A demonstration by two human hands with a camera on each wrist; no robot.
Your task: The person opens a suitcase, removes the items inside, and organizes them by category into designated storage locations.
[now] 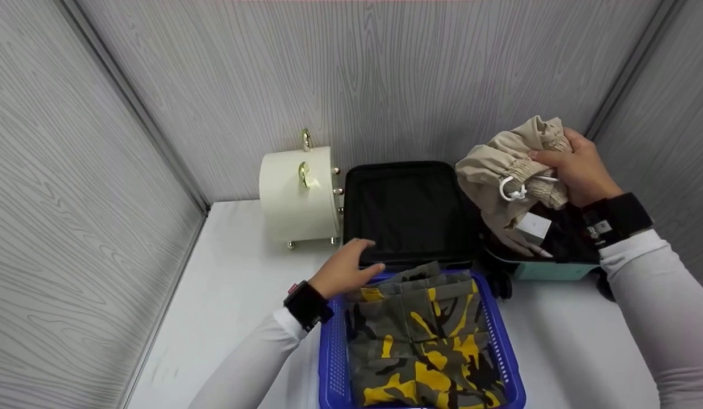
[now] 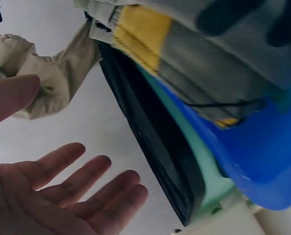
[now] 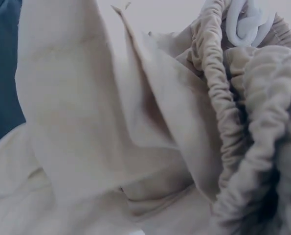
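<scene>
The right hand [image 1: 576, 165] is up over the open suitcase, fingers curled tight round a bunched pair of beige trousers [image 1: 513, 170]. It grips them at the gathered elastic waistband, where a white drawstring [image 1: 513, 190] loops out below the fingers. The rest of the cloth hangs down in folds towards the dark inside of the case, a white tag [image 1: 533, 227] showing near the bottom. From the right wrist view there is little but beige fabric [image 3: 111, 122] and the ruched waistband [image 3: 223, 122] filling everything.

The left hand [image 1: 348, 267] is low, fingers relaxed and spread, holding nothing. It rests at the near edge of the suitcase's black lid [image 1: 408, 210], right where that edge meets the blue basket [image 1: 331, 352]. The left wrist view shows the open palm [image 2: 57, 191] beside the black and mint-green rim of the suitcase [image 2: 155, 142].

In the basket lies a folded camouflage garment [image 1: 425, 341], grey, black and yellow, filling it nearly to the rim. The basket sits hard against the suitcase's front, between the person and the case. Left of the lid stands a cream round case [image 1: 297, 193] with gold fittings, against the grey wood-grain wall [image 1: 385, 74]. All of it is on a white table [image 1: 232, 301].
</scene>
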